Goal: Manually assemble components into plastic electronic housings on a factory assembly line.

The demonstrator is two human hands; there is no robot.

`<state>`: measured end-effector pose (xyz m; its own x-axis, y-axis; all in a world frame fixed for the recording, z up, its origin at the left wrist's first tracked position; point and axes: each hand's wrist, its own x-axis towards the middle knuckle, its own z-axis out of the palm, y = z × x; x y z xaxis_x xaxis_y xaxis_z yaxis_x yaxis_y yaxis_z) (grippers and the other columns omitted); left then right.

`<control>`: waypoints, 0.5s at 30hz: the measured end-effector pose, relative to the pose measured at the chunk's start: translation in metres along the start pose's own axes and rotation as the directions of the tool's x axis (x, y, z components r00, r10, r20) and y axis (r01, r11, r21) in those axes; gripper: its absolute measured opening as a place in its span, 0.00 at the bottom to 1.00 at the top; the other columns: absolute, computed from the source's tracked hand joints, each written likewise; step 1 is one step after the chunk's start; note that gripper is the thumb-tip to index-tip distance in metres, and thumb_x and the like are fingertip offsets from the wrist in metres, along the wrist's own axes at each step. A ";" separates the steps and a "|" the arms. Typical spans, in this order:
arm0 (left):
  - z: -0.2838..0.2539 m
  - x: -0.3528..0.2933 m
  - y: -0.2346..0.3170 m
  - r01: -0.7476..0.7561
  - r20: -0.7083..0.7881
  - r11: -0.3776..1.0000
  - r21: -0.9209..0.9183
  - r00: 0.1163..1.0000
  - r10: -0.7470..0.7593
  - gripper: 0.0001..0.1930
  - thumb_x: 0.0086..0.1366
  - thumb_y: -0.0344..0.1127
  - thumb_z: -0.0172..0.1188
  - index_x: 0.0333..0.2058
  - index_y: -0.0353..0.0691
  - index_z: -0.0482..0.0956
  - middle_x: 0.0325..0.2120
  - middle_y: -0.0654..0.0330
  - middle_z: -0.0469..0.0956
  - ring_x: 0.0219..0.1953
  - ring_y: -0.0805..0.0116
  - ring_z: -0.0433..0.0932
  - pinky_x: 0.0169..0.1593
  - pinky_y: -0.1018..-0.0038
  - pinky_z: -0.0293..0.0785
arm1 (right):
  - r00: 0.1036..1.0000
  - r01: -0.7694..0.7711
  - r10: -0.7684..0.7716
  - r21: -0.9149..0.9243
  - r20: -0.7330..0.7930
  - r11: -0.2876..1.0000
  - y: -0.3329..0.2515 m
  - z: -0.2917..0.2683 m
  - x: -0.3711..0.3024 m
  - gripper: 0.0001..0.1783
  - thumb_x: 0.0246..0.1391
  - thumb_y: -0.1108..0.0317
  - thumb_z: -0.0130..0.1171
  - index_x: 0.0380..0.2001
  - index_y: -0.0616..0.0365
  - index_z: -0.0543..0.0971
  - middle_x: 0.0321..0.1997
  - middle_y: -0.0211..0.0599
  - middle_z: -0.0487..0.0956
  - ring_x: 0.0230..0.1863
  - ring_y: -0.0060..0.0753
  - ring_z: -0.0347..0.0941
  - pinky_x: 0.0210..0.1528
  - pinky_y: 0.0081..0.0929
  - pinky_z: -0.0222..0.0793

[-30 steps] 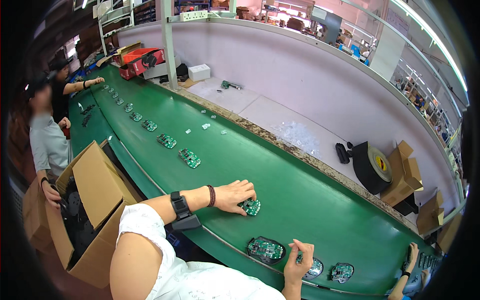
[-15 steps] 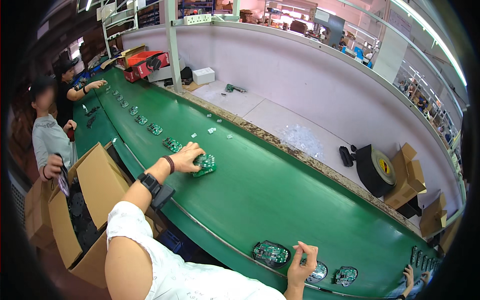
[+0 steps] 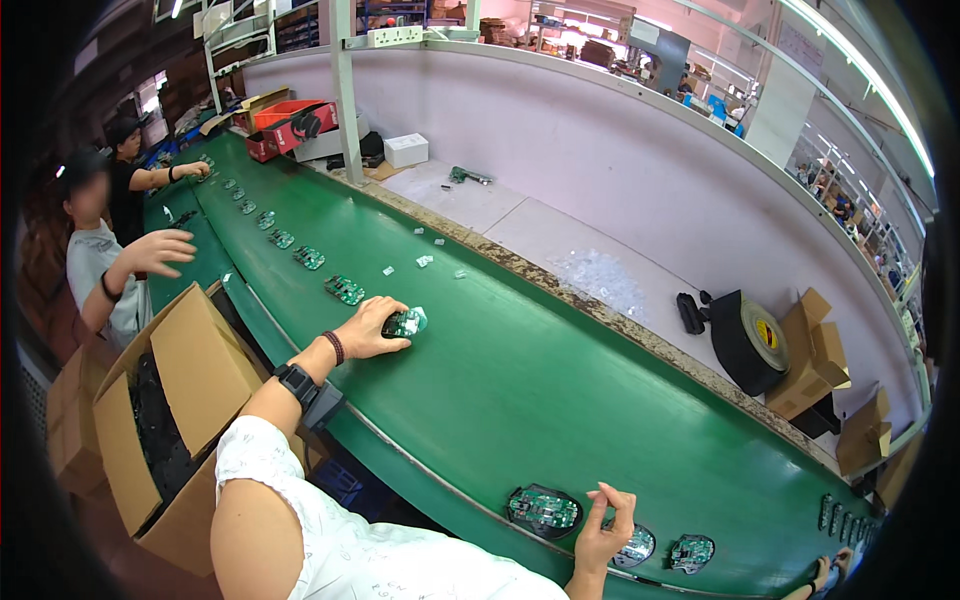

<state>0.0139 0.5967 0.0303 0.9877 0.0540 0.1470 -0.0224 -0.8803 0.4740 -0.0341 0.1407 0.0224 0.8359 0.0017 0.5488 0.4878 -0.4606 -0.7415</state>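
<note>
My left hand [image 3: 366, 330] is closed with thumb and fingers around the edges of a green circuit board [image 3: 408, 322], low over the green conveyor belt [image 3: 520, 400]. A pale, shiny piece shows at the board's far corner; my fingers hide its near side. Just up-left of that hand lies another board [image 3: 345, 290], apart from it. At the lower right my right hand [image 3: 606, 532] is raised with fingers bent and fingertips pinched; whether anything is between them I cannot make out. Beside it on the belt rest a computer mouse base with a board [image 3: 545, 510] and another such base [image 3: 691, 552].
More boards [image 3: 281, 239] line the belt toward the far left. An open carton [image 3: 205, 370] of black parts stands at the near left. Two co-workers [image 3: 95, 250] are beyond it. Small clear pieces [image 3: 600, 282] are heaped on the back ledge near a black roll [image 3: 750, 342].
My left hand has shifted slightly down-left, and the board in it has turned. My right hand stays put. The nearer co-worker's hand has risen from the carton without the dark part.
</note>
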 end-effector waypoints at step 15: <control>-0.006 0.011 -0.022 -0.277 -0.106 0.919 0.280 0.943 0.317 0.27 0.50 0.40 0.64 0.49 0.41 0.69 0.49 0.53 0.69 0.55 0.53 0.64 0.57 0.61 0.62 | 0.998 -0.057 0.057 0.050 0.005 0.997 0.015 0.002 -0.004 0.07 0.58 0.77 0.51 0.38 0.63 0.77 0.30 0.34 0.72 0.31 0.25 0.71 0.34 0.21 0.64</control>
<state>0.0246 0.6196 0.0266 0.9075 -0.1781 0.3804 -0.2513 -0.9559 0.1520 -0.0294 0.1351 0.0082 0.8635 -0.0204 0.5039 0.4512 -0.4152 -0.7900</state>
